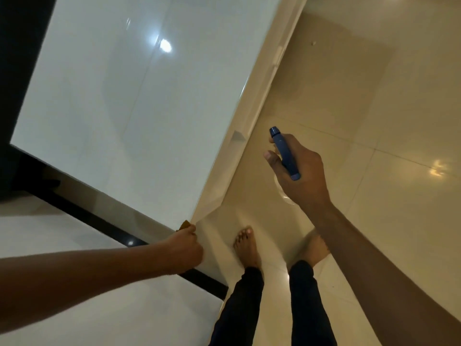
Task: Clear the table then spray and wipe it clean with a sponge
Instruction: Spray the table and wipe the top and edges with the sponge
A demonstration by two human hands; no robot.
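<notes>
Head view, looking steeply down past the near corner of a glossy white table [119,101].

Right hand [303,176]: fingers curled round a spray bottle [285,153]. The blue spray head sticks out above the knuckles, nozzle pointing far-left toward the table edge. One fingertip sits beside the nozzle, another lies just below it on the left side of the head; which of them is on the trigger I cannot tell. A bit of clear bottle body shows below the palm, mostly hidden by the hand. The hand is over the floor, right of the table's long edge and clear of the tabletop.

Left hand [185,248]: closed into a fist at the table's near corner, fingers together and wrapped round a sponge [185,224]. Only a small yellow-brown tip of the sponge pokes out at the far side of the fist, right against the corner. Whether it touches the tabletop or only the edge I cannot tell. The forearm comes in from the lower left.

The tabletop shows only ceiling-light reflections, the brightest a spot toward the far side.

Beige tiled floor [386,96] on the right. Bare feet [245,245] and dark trousers [239,308] stand near, just off the corner. A dark strip [94,216] runs across the floor below the table's near edge.
</notes>
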